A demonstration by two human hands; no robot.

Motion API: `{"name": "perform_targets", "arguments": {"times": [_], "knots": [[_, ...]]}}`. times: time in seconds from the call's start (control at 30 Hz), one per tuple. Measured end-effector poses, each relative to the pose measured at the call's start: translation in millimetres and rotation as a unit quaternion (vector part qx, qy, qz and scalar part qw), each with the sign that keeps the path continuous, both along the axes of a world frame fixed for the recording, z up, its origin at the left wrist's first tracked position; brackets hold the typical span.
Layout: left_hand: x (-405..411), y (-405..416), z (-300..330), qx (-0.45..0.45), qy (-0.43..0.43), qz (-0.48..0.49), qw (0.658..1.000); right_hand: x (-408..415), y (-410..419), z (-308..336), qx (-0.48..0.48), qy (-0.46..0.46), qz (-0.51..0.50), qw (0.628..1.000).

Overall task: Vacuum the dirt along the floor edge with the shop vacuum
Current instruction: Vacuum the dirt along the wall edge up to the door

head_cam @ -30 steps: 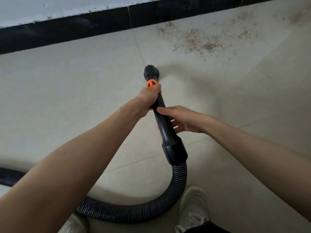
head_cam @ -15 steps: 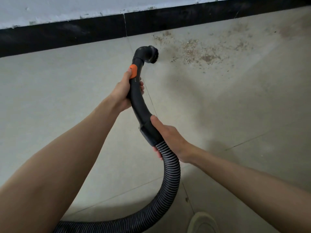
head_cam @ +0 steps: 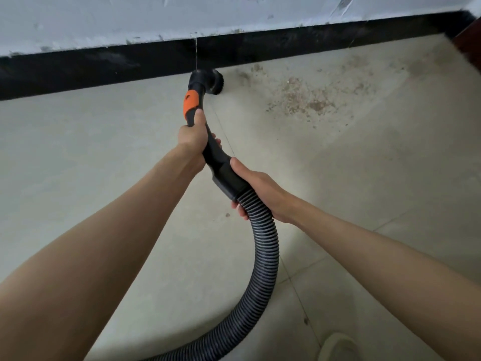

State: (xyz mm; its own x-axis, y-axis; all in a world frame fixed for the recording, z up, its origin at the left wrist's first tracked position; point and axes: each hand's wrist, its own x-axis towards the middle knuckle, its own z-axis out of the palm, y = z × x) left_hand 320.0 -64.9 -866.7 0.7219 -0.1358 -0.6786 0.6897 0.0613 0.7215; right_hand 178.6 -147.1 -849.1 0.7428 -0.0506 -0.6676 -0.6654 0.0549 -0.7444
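Left hand (head_cam: 194, 135): fingers curled round the black wand (head_cam: 208, 142), thumb up along it just under the orange slider (head_cam: 190, 102).
Right hand (head_cam: 256, 190): fingers wrapped round the cuff (head_cam: 229, 179) where the wand meets the ribbed hose (head_cam: 263, 246); fingertips show beneath the hose.
Brush head (head_cam: 209, 82): at 12 o'clock from the hands, round, bristles facing 3 o'clock, down at the foot of the black baseboard (head_cam: 104, 66); whether it touches the board I cannot tell.
Dirt (head_cam: 304, 99): brown crumbs and dust spread on the floor at 3 o'clock from the brush, well apart from its bristles at the thickest patch; a thinner smear (head_cam: 247, 72) lies just beside the brush, close along the baseboard.
Floor edge: the baseboard runs from 9 o'clock to 2 o'clock across the top, under a scuffed pale wall (head_cam: 234, 14); it turns a corner at far 2 o'clock, where a dark reddish surface (head_cam: 468, 45) begins.
Open room: pale floor tiles (head_cam: 78, 152) lie bare at 9 o'clock of the wand and between the dirt and the right arm.
Hose: loops from the cuff down toward 6 o'clock, then sweeps to 7 o'clock and leaves the bottom edge.
Shoe (head_cam: 338, 347): pale toe at 5 o'clock, near the hose bend, not touching it.
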Motion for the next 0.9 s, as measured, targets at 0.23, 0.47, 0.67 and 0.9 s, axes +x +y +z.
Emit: {"name": "perform_targets", "arguments": {"times": [0.23, 0.47, 0.67, 0.9], "knots": [[5, -4, 9, -0.012, -0.018, 0.011, 1.0, -13, 10, 0, -0.168, -0.071, -0.044, 0.982], [3, 8, 12, -0.066, 0.051, 0.001, 0.997, -9, 3, 28, -0.096, -0.037, 0.022, 0.994], [4, -11, 27, -0.072, 0.04, 0.024, 0.996, 1, -30, 45, -0.101, -0.012, 0.051, 0.994], [-2, -49, 36, -0.03, 0.052, 0.041, 0.997, -4, -82, 35, -0.093, -0.073, 0.08, 0.99]]}}
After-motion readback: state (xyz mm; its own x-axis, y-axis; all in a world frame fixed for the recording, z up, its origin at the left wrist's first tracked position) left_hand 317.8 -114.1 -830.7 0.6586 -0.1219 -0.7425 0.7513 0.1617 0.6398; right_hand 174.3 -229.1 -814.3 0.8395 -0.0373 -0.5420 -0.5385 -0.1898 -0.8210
